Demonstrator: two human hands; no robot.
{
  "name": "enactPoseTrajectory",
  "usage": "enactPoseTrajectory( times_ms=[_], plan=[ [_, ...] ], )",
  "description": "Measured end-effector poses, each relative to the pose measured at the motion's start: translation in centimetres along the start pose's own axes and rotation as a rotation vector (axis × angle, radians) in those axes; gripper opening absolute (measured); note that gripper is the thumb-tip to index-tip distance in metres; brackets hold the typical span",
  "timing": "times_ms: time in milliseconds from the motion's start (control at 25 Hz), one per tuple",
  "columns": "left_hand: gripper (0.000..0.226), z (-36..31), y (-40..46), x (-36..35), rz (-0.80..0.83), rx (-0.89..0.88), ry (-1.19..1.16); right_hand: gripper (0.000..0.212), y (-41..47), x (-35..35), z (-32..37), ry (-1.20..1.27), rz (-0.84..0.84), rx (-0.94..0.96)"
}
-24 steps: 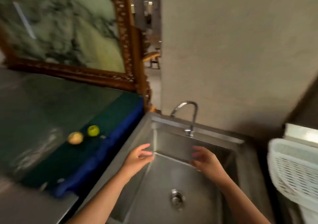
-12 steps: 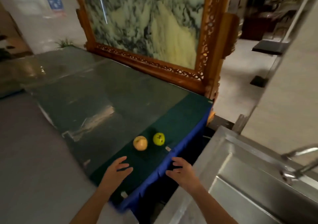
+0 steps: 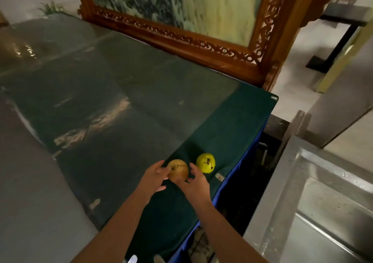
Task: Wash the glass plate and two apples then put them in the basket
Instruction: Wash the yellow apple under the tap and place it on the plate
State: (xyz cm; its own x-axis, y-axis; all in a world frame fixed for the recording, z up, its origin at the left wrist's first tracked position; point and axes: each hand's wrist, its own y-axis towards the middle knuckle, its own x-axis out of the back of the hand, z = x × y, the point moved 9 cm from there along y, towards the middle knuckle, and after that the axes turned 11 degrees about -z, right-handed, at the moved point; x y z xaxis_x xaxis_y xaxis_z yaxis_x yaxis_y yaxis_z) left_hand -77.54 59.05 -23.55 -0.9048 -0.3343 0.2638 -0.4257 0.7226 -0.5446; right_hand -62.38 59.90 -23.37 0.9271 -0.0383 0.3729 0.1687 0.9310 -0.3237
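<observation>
Two apples lie on the green cloth of the table (image 3: 232,125), close to its near right edge. My hands flank the yellow-brown apple (image 3: 178,168). My left hand (image 3: 154,177) touches its left side with the fingers spread. On the right and near side, my right hand (image 3: 195,181) cups loosely against it. The bright green apple (image 3: 205,162) sits just to the right, untouched. I cannot make out a glass plate, and the basket is out of view.
A steel sink (image 3: 314,192) stands to the right, across a dark gap from the table's blue skirt (image 3: 238,180). A carved wooden screen (image 3: 181,40) backs the table. A reflective glass sheet (image 3: 101,105) covers the table's left part.
The view swung left from the sink to the table. Both hands moved forward from the table's near edge and closed in on the yellow-brown apple.
</observation>
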Motion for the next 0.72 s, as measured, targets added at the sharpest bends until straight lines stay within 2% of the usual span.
enactPoseTrajectory(
  times_ms=[160,400,560,720],
  plan=[
    [0.021,0.1,0.7,-1.0,0.004,-0.004,-0.035,0.066,0.6,-0.1,-0.4,0.045,-0.085,-0.044],
    [0.017,-1.3,-3.1,-1.5,0.101,-0.082,-0.117,0.058,-2.8,3.6,-0.2,0.16,-0.058,0.018],
    [0.019,-3.6,-9.1,-6.2,0.277,-0.089,-0.195,0.051,-5.1,11.8,0.5,0.244,-0.105,0.082],
    [0.024,-4.1,-16.0,-15.1,0.468,-0.083,-0.234,0.055,-7.1,22.9,-2.0,0.286,-0.216,0.112]
  ],
)
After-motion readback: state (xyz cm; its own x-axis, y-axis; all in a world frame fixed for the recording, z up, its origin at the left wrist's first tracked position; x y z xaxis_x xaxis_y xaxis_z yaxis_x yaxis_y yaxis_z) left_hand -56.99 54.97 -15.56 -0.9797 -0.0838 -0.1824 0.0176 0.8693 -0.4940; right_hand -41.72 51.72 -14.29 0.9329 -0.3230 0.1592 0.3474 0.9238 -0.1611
